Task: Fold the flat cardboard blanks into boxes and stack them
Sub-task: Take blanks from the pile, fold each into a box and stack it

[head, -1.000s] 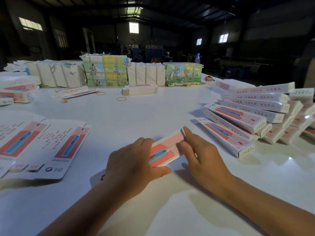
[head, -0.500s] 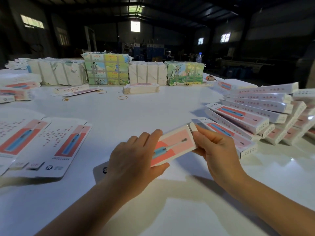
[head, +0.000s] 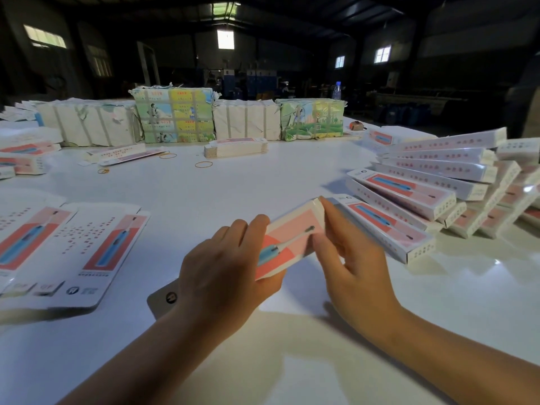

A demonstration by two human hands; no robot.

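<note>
A pink and white cardboard box (head: 292, 238) printed with a blue toothbrush is lifted off the white table (head: 233, 194), tilted up to the right. My left hand (head: 225, 267) grips its near half, fingers over the top. My right hand (head: 350, 258) pinches its far end with thumb and fingertips. One flap (head: 163, 296) of the box sticks out lower left behind my left wrist. Folded boxes (head: 432, 188) lie stacked and fanned at the right. Flat blanks (head: 73, 244) lie at the left.
Wrapped bundles (head: 175, 115) stand in a row along the table's far side, with a small pile of blanks (head: 236, 147) in front. Rubber bands (head: 203, 164) lie loose nearby. More boxes (head: 23, 159) sit far left. A water bottle (head: 336, 90) stands behind.
The box has risen off the table and swung toward the folded boxes. My right hand moved from lying over the box's end to pinching that end.
</note>
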